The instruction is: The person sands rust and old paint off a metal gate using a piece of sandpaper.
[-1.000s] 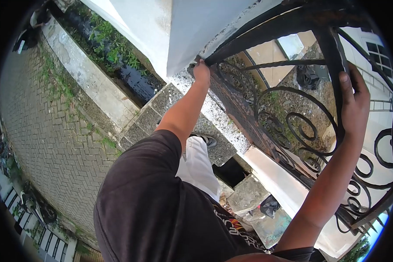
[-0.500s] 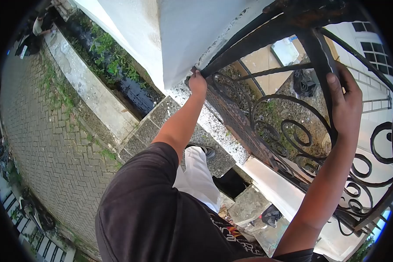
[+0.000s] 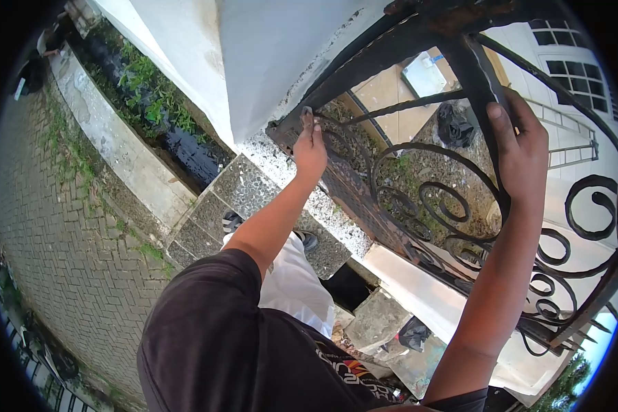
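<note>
Your right hand is wrapping a bar of the black gate, at frame right. Your left hand, fingers close together, is moving off the white wall, probably steadying less; I cannot tell any pinching. The wall is crowding it; a black bag is lying beyond.

The gate is showing black along its bars and scrolls, with rusty brown patches mottling its lower panel. At the top, the wall is gleaming white, while the ledge below it is displaying black specks on white. On the left, the paving is forming a grey-brown herringbone pattern, and the plants above are adding bright green. The shirt is appearing black, bearing white lettering and an orange-red print, over white trousers. Toward the upper right, beige tiles are adjoining a black bag.
</note>
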Motion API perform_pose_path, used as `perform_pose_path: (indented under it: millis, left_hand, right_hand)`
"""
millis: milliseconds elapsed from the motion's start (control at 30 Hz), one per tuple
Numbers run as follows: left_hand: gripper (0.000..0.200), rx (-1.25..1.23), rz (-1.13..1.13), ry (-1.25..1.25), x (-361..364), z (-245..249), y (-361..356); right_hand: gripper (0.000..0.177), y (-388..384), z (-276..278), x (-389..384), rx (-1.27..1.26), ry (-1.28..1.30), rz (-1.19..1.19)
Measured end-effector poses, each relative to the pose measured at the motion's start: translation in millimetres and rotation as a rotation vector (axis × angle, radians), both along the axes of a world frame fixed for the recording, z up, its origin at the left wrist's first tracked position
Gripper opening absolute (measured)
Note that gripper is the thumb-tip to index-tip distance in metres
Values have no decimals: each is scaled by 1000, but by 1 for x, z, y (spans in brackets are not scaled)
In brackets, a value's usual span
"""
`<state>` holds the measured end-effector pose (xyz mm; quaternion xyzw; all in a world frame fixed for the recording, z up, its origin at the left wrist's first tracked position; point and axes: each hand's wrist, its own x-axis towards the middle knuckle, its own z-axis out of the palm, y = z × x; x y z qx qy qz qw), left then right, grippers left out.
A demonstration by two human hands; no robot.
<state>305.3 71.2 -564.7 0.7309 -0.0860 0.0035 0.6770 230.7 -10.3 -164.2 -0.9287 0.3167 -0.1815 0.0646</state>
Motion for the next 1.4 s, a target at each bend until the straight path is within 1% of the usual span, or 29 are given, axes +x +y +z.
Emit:
perform_pose_path:
  millis: [67, 133, 200, 233, 267, 333, 367, 400, 467, 533, 600, 633, 667, 700, 733, 800, 867, 933, 1000, 1033, 1067, 1100, 1133, 1200, 1233, 1267, 1333, 1367, 1400]
  left_hand:
    - [40, 265, -568, 309, 3, -4, 39]
    - [40, 290, -651, 275, 7, -1, 73]
    - [36, 297, -661, 270, 12, 8, 108]
    - [37, 318, -680, 310, 16, 13, 127]
    - [38, 341, -694, 341, 24, 17, 145]
    - [38, 408, -689, 186, 42, 31, 185]
    - [37, 392, -701, 206, 52, 44, 204]
    - [36, 375, -717, 234, 61, 59, 221]
    - [32, 306, -715, 221, 79, 91, 251]
    - [31, 305, -744, 141, 93, 116, 270]
    - [31, 68, -673, 225, 100, 138, 284]
    - [31, -35, -695, 218, 103, 146, 285]
    - [31, -15, -715, 198, 102, 151, 283]
    - [28, -101, -687, 201, 96, 163, 279]
    - [25, -188, -661, 205, 90, 175, 276]
    - [24, -258, -772, 289, 73, 210, 270]
    - [18, -276, -909, 334, 62, 230, 262]
    - [18, -310, -1038, 370, 52, 244, 249]
    - [19, -298, -1120, 362, 44, 251, 234]
    - [20, -241, -1201, 317, 43, 246, 225]
    - [20, -184, -1284, 272, 40, 243, 215]
    - [20, -110, -1287, 196, 29, 249, 208]
    - [20, -88, -1324, 202, 24, 244, 199]
    - [20, 14, -1437, 133, 9, 228, 187]
    - [25, -19, -1470, 156, -5, 224, 181]
    - [25, -5, -1508, 172, -16, 223, 176]
    - [35, 154, -1587, -124, -35, 224, 161]
    - [40, 250, -1600, -302, -36, 226, 148]
    - [39, 343, -1587, -562, -39, 250, 138]
  right_hand:
    - [60, 2, 2, 2, 63, 28, -35]
    - [62, 1, 3, 2, 37, 32, -34]
    - [67, 5, 4, 2, -33, 104, -76]
    - [74, 1, 3, 0, -59, 130, -70]
    - [74, 0, 2, 2, -65, 64, -86]
    - [78, 4, 4, 4, -46, 134, -58]
    - [80, 11, 9, 4, 5, 136, -76]
    - [79, 8, 5, 3, -58, 122, -79]
    - [80, 10, 7, 4, -34, 117, -119]
    - [80, 8, 4, 4, -38, 88, -112]
    - [79, 6, 6, 2, -39, 68, -109]
    - [79, 8, 8, 2, -64, 63, -93]
    - [79, 12, 8, 1, -88, 57, -78]
    - [59, 22, 10, -2, -179, 38, -44]
    - [59, 31, -1, -7, -169, 15, -68]
    - [49, 54, -35, -12, -465, -449, 209]
    - [42, 116, -60, -30, -287, -473, 294]
    - [52, 172, -89, -41, 170, -510, 299]
    - [51, 199, -126, -56, 656, -416, 309]
    - [51, 208, -143, -66, 659, -444, 279]
    - [47, 217, -160, -76, 833, -497, 186]
    - [45, 223, -171, -86, 1007, -551, 93]
    - [45, 222, -176, -98, 1012, -579, 59]
    - [41, 218, -179, -126, 1153, -733, -116]
    - [41, 219, -181, -138, 1159, -752, -157]
    - [39, 220, -181, -149, 1166, -845, -148]
    - [36, 226, -177, -166, 1155, -964, -175]
    - [36, 232, -172, -171, 1170, -1091, -172]
    - [37, 238, -171, -180, 1186, -1216, -168]
